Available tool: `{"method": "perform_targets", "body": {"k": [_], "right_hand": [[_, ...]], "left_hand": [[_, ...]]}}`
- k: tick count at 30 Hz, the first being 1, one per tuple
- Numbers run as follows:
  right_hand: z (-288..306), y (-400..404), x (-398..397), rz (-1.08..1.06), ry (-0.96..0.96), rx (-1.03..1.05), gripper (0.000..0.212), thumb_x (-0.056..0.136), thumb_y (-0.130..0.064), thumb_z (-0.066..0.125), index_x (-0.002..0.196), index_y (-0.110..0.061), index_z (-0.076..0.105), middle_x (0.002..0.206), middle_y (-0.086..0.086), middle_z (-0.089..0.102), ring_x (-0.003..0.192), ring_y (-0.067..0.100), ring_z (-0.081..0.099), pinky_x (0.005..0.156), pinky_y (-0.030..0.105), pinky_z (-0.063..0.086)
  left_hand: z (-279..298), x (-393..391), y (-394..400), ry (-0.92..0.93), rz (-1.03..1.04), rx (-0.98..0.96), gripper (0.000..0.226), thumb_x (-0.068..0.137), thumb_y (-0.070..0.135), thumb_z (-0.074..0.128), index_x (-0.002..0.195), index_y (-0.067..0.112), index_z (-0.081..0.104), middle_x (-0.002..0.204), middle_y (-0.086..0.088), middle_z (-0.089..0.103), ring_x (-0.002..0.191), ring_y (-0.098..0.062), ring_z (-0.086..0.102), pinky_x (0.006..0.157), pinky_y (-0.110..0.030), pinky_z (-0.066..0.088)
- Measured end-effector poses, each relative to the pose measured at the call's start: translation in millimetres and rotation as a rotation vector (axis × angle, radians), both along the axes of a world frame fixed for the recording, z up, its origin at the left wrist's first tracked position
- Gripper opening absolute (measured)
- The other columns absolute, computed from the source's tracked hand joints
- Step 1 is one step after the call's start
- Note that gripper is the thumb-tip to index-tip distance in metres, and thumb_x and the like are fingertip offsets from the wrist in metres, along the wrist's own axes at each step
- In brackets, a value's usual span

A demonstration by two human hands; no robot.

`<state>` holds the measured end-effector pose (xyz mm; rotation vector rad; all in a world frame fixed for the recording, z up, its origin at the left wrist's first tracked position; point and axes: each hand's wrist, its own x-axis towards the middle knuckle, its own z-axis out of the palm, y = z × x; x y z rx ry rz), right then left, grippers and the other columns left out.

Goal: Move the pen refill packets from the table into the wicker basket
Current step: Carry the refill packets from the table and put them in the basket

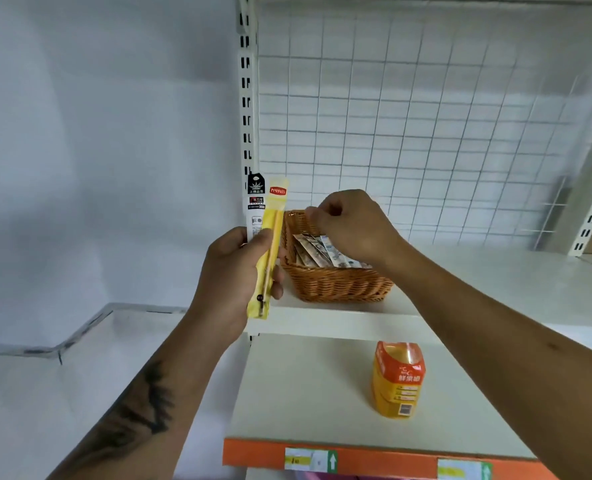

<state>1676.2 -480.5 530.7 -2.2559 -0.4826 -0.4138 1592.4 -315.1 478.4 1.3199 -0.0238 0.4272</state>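
Our left hand [233, 271] grips two pen refill packets [266, 244] upright, just left of the wicker basket [336, 282]. Our right hand [348, 225] hovers over the basket, fingers curled, apparently holding nothing. More packets [322, 251] lie inside.

Two bare forearms reach in from the bottom edge, with no sleeves, watch or rings visible. The left hand [233, 271] belongs to a forearm bearing a large dark jagged tattoo; the right hand [351, 226] and forearm are unmarked.
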Motion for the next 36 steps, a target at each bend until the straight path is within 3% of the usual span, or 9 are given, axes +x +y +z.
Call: {"method": "perform_targets", "body": {"k": [3,6,11,15,19,22,28,32,36], "right_hand": [[-8,10,-44,0.213,0.085,0.198,0.048,0.099,-0.041,0.063,0.088,0.005,0.065,0.077,0.024,0.062,0.064,0.017,0.056,0.065,0.033,0.048],[-18,17,-63,0.218,0.098,0.330,0.026,0.098,-0.026,0.067,0.089,-0.002,0.071,0.077,0.013,0.067,0.069,0.011,0.061,0.073,0.037,0.055],[-16,17,-67,0.287,0.207,0.665,0.011,0.098,-0.010,0.066,0.093,-0.001,0.064,0.075,0.008,0.068,0.065,0.020,0.060,0.059,0.035,0.050],[5,8,-45,0.198,0.180,0.715,0.007,0.101,-0.013,0.064,0.098,-0.007,0.061,0.080,0.013,0.069,0.060,0.023,0.062,0.049,0.027,0.047],[10,-5,9,-0.029,0.079,0.412,0.014,0.098,-0.014,0.066,0.102,-0.016,0.052,0.090,0.016,0.069,0.063,0.031,0.068,0.048,0.038,0.053],[-5,-6,41,-0.124,0.045,0.078,0.006,0.099,-0.015,0.064,0.100,-0.015,0.057,0.088,0.007,0.063,0.060,0.019,0.058,0.046,0.025,0.042],[-20,-3,61,-0.191,0.087,-0.541,0.013,0.094,-0.013,0.062,0.106,-0.011,0.067,0.109,0.008,0.068,0.103,0.026,0.063,0.083,0.036,0.054],[-22,-3,64,-0.210,0.027,-0.533,0.010,0.093,-0.015,0.063,0.102,-0.014,0.068,0.106,0.007,0.070,0.099,0.025,0.065,0.083,0.037,0.057],[-16,-4,44,-0.087,-0.068,-0.242,0.007,0.095,-0.025,0.069,0.095,-0.019,0.070,0.098,-0.003,0.068,0.093,0.015,0.064,0.072,0.024,0.045]], "left_hand": [[0,-1,-4,-0.047,-0.028,-0.004,0.017,0.103,0.017,0.061,0.105,0.003,0.070,0.079,-0.013,0.072,0.062,-0.026,0.067,0.053,-0.035,0.054],[-1,-1,-8,-0.101,-0.056,0.011,0.016,0.102,0.014,0.061,0.101,0.002,0.071,0.085,-0.019,0.074,0.072,-0.034,0.073,0.061,-0.042,0.060],[-1,-4,-9,-0.108,-0.137,0.011,0.021,0.102,0.023,0.061,0.106,0.006,0.074,0.089,-0.021,0.075,0.074,-0.036,0.073,0.070,-0.053,0.062],[-4,-5,-3,-0.108,-0.116,0.009,0.021,0.103,0.024,0.060,0.103,0.005,0.069,0.080,-0.014,0.071,0.059,-0.033,0.066,0.055,-0.040,0.057],[-10,-1,6,-0.077,-0.043,0.058,0.025,0.103,0.029,0.060,0.103,0.005,0.067,0.071,-0.013,0.062,0.044,-0.027,0.047,0.050,-0.036,0.051],[-17,-1,14,-0.025,-0.025,0.084,0.023,0.104,0.031,0.058,0.100,0.010,0.068,0.069,-0.013,0.060,0.044,-0.026,0.044,0.048,-0.032,0.044],[-13,3,21,0.114,-0.079,0.052,0.045,0.108,0.044,0.042,0.099,0.007,0.066,0.069,-0.014,0.062,0.041,-0.018,0.035,0.048,-0.023,0.029],[-13,8,20,0.156,-0.074,0.019,0.065,0.108,0.054,0.027,0.100,0.004,0.068,0.069,-0.016,0.064,0.042,-0.017,0.035,0.046,-0.023,0.029],[-9,11,14,0.133,-0.011,-0.054,0.036,0.103,0.027,0.045,0.095,0.002,0.068,0.069,-0.017,0.064,0.046,-0.019,0.038,0.048,-0.027,0.030]]}}
